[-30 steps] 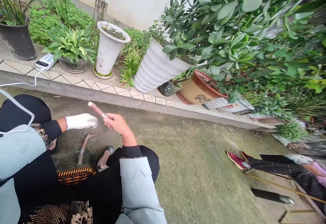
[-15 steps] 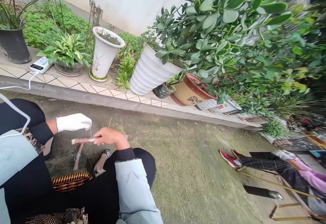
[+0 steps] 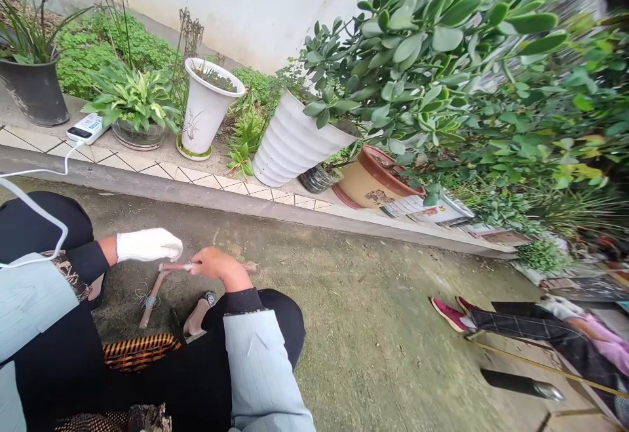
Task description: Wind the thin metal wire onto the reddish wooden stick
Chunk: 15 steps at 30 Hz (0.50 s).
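My left hand, in a white glove, is closed in a pinch just above a brown wooden stick. The thin string it pinches is hard to make out now. My bare right hand wraps around the stick, whose pale other end shows beyond my wrist. White binding lies on the stick beside my right fingers. Below, a second stick slants toward the ground, its upper end close to the held one; whether they are joined I cannot tell. Loops of thin string lie around it.
An orange-and-black woven basket sits between my legs. A tiled ledge ahead bears potted plants, a white ribbed pot and a white device with a cable. At right a person in red shoes sits by a wooden frame.
My left hand has lowered toward the stick; the string stretched between them before no longer shows clearly. The stick has turned in my right hand, and its other end now appears beyond my wrist.
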Available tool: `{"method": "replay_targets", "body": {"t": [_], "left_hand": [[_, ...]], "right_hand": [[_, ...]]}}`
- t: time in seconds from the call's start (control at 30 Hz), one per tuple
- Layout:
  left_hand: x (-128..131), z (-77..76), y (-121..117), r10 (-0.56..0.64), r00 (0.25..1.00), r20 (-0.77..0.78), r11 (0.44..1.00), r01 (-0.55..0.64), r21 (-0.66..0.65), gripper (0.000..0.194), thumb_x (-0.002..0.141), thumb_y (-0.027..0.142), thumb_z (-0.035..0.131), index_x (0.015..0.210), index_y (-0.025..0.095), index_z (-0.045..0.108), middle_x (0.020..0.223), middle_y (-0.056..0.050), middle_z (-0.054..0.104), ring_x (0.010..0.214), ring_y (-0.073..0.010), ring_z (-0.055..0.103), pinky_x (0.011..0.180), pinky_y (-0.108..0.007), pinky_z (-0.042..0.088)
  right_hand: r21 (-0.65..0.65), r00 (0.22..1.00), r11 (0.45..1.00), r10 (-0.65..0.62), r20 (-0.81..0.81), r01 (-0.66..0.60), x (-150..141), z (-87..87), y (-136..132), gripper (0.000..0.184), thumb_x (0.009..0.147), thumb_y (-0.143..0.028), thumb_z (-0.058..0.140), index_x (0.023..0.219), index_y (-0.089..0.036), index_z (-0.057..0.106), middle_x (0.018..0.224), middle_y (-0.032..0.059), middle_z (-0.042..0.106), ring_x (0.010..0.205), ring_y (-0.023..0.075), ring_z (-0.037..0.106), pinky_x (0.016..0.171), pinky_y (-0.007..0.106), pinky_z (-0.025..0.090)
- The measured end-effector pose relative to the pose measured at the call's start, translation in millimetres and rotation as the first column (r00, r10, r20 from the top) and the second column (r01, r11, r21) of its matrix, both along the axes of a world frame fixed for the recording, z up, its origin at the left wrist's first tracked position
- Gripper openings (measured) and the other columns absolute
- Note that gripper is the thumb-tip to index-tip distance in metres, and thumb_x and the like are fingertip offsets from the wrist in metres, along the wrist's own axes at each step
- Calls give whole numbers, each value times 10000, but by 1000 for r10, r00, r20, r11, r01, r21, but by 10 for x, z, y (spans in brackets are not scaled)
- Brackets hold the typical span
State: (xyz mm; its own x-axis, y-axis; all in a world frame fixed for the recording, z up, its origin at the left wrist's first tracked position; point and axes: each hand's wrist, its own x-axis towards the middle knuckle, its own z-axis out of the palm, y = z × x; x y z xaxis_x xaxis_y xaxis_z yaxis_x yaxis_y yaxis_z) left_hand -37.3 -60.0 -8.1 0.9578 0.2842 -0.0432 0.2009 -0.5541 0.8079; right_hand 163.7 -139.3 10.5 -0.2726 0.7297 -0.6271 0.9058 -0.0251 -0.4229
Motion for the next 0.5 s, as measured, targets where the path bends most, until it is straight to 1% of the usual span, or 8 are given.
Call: {"method": "replay_targets", "body": {"t": [0.03,0.1,0.17,0.23,0.27,0.37,0.43,0.5], "left_hand": [[6,-7,17,-19,1000,-11,999,19,-33,246,862,296,453,694,135,534,676,2,546,624,-117,403,607,-211,344],[20,-38,49,2,1000,-7,996,-3,-87,257,868,293,442,676,130,496,668,6,511,631,-112,388,609,-208,337],[28,-90,71,59,998,17,987,-56,-152,294,873,349,452,678,131,478,655,11,482,614,-106,378,580,-199,332],[29,-154,73,107,994,18,967,-100,-235,327,877,413,460,723,127,502,656,7,484,582,-101,387,536,-191,331],[26,-184,62,120,993,1,954,-115,-275,346,881,441,460,757,124,523,649,5,487,558,-99,391,506,-189,327],[20,-225,-11,49,996,-79,927,-75,-368,406,913,488,416,849,119,573,606,13,474,489,-95,369,436,-191,298],[16,-192,-60,-61,996,-67,933,33,-359,387,931,455,403,871,124,594,623,8,503,510,-98,391,470,-195,326],[5,-118,-69,-128,992,-21,964,119,-236,327,937,372,408,840,129,605,692,-9,561,591,-108,449,571,-198,371]], "right_hand": [[-83,991,995,50,-120,-61,-23,11,-21,120,765,-285,633,812,-195,696,683,3,628,639,123,532,563,227,329],[-179,921,976,45,-387,-123,-38,42,-57,145,768,-296,625,839,-187,689,662,-24,600,611,99,512,560,209,342],[-173,822,983,-55,-567,-54,-13,75,-79,172,769,-308,621,853,-170,678,668,-32,578,609,85,497,565,196,356],[-113,725,979,-204,-658,172,33,90,-75,193,769,-319,608,850,-152,661,661,-31,554,585,78,472,545,192,353],[-83,669,944,-287,-685,320,58,85,-62,206,775,-330,593,852,-147,651,657,-28,546,563,75,456,529,193,348],[-20,524,737,-499,-691,675,112,18,8,244,813,-350,516,885,-146,629,678,-8,557,519,78,430,499,206,345],[92,589,669,-571,-572,738,120,-51,55,245,831,-344,495,898,-158,640,697,7,582,536,93,453,517,217,356],[279,756,707,-565,-331,650,106,-111,75,214,828,-330,527,890,-181,667,729,26,619,607,119,505,565,231,365]]}}
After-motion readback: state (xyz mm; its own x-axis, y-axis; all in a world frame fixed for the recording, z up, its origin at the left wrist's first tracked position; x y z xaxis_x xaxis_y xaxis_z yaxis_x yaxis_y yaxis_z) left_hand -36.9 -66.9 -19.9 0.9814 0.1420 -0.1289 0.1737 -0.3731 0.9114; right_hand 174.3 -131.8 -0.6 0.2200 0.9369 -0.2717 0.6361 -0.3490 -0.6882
